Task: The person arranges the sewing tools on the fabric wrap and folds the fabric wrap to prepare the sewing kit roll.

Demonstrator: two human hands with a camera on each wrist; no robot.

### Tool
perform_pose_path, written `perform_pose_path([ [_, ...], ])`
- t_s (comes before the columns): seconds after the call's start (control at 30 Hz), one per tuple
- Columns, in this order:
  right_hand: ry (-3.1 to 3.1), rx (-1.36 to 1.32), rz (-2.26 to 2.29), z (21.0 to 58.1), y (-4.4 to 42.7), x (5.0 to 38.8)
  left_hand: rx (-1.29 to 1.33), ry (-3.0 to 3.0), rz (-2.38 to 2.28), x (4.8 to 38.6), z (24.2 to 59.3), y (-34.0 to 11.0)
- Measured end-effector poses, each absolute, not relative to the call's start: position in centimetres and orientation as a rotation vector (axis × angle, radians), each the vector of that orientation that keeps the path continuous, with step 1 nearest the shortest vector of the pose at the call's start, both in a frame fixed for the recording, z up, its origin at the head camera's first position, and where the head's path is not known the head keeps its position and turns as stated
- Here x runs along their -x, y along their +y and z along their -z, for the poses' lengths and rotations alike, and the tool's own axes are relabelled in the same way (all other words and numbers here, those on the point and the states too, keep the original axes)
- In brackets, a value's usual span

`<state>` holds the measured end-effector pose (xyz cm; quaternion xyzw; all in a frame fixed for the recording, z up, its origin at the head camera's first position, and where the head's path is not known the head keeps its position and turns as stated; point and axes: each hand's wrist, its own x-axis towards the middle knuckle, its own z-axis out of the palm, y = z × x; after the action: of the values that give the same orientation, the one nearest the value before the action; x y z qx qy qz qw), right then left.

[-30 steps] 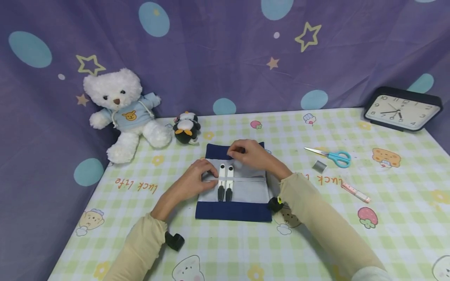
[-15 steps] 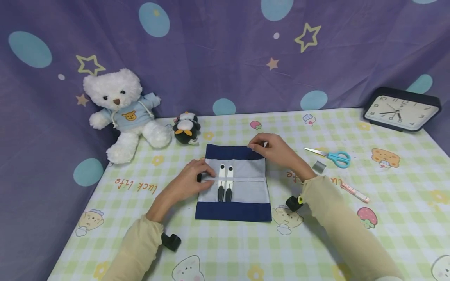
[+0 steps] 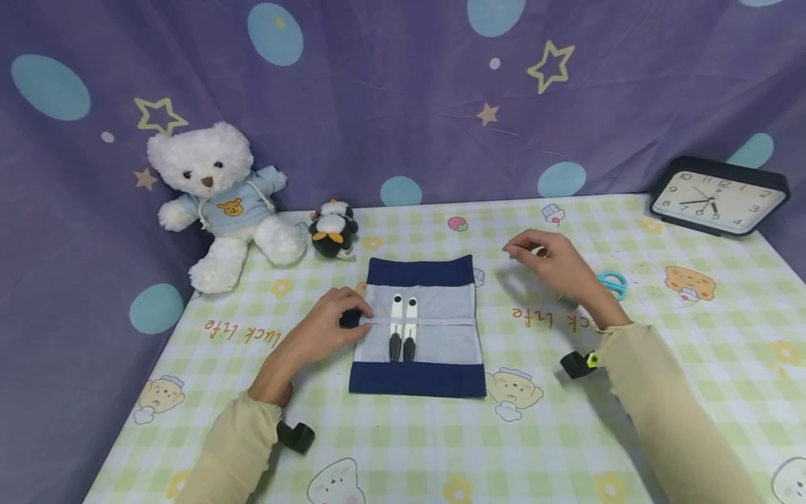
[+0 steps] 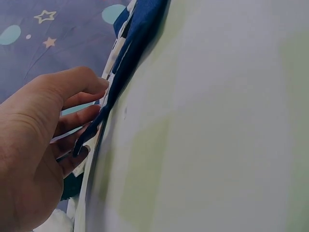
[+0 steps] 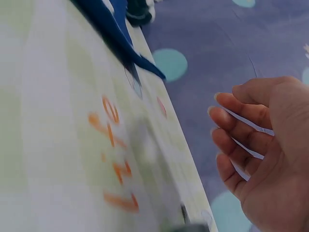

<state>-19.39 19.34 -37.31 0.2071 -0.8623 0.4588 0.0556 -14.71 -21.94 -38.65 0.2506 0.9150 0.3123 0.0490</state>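
A flat cloth case (image 3: 443, 344), grey inside with navy bands at both ends, lies unfolded on the table. Two slim white tools (image 3: 411, 329) with black ends sit side by side under its narrow strap (image 3: 448, 322); their kind is unclear. My left hand (image 3: 324, 325) is at the case's left edge, thumb and fingers apart. In the left wrist view, its fingertips are close by the navy cloth (image 4: 133, 46); contact is hard to tell. Off to the case's right, my right hand (image 3: 557, 266) hovers over the table with loosely bent fingers, holding nothing.
Blue scissor handles (image 3: 613, 283) show beyond the right hand, which hides the blades. A white teddy bear (image 3: 217, 203) and a penguin toy (image 3: 332, 231) are at the back left. A black clock (image 3: 718, 196) stands at the back right of the checkered table (image 3: 403, 448).
My right hand has left the case's upper part and moved right, now covering part of the scissors. My left hand has shifted slightly left, from beside the tools to the case's edge.
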Motion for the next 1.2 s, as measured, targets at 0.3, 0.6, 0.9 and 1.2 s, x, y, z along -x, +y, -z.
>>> perform_pose_path([
  [0.3,-2.640,-0.411,-1.381,37.5,24.0,18.1,-0.754,2.792,-0.989,14.7,38.8,-22.9],
  [0.6,-2.670,-0.248,-1.341,38.1,27.8,16.9,-0.746,2.788,-0.980,14.8,38.9,-23.2],
  [0.9,-2.696,-0.105,-1.267,39.0,30.6,15.4,-0.738,2.795,-0.990,14.8,39.0,-23.4],
  [1.2,-2.763,-0.018,-1.168,39.8,32.6,14.3,-0.722,2.770,-1.033,14.8,39.1,-23.5],
])
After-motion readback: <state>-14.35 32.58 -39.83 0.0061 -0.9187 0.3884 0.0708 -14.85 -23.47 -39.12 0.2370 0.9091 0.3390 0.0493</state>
